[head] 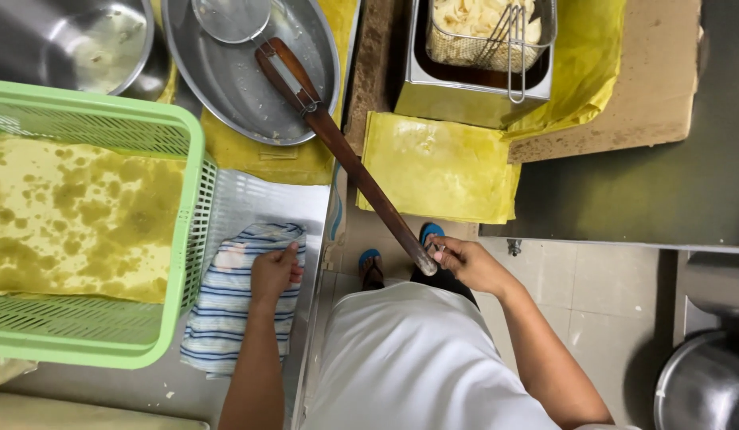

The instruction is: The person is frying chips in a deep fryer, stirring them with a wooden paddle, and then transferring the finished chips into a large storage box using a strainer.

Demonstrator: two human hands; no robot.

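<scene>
My left hand point(272, 272) rests on a blue-and-white striped cloth point(236, 306) that lies on the steel counter beside a green plastic basket point(188, 239). My right hand point(465, 263) grips the end of a long wooden handle point(361, 179). That handle belongs to a metal skimmer point(230, 17) whose round head lies in an oval steel tray point(234, 87). The handle slants from the tray down across the gap between the two counters.
The green basket is lined with oil-stained yellow paper point(75, 215). A steel bowl point(75, 44) sits at top left. A fryer box point(473, 80) with a wire basket of pale chips point(485, 28) stands at top right on oily yellow paper point(437, 167) and cardboard. A steel pot point(704, 386) is bottom right.
</scene>
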